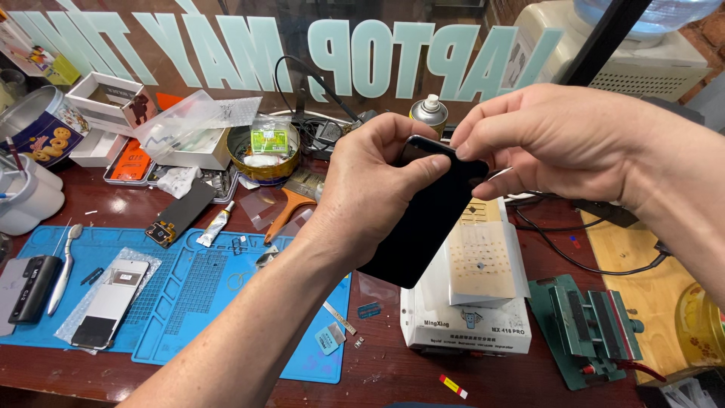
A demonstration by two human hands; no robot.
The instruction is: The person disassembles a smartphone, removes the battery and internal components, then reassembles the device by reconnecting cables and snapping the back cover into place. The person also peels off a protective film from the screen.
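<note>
Far left: a white plastic mug (29, 198) stands on the dark red wooden table (393, 374), and beside it a black oblong case (32, 289) lies on the blue ribbed silicone work mat (192, 302).
Mat: a flat white phone frame with a dark lower end (109, 302) rests on bubble wrap, long axis running up the mat; a small grey glue tube (215, 224) sits just above.
Left hand: the left hand (370, 193) comes up from below, fingers curled over the top edge and thumb pressed on the face — a firm hold.
Phone: the glossy black slab phone (419, 227) is lifted clear of the table, smooth and flat, long axis tilted, top end up and right, bottom end down and left, hanging below the grip.
Right hand: the right hand (559, 140) pinches at the top corner; a thin metal tip seems to poke from its fingers, hard to tell.
Beneath: a white box-shaped heating machine (461, 329) with a tan perforated pad.
Far right: a green metal vise (593, 317).
</note>
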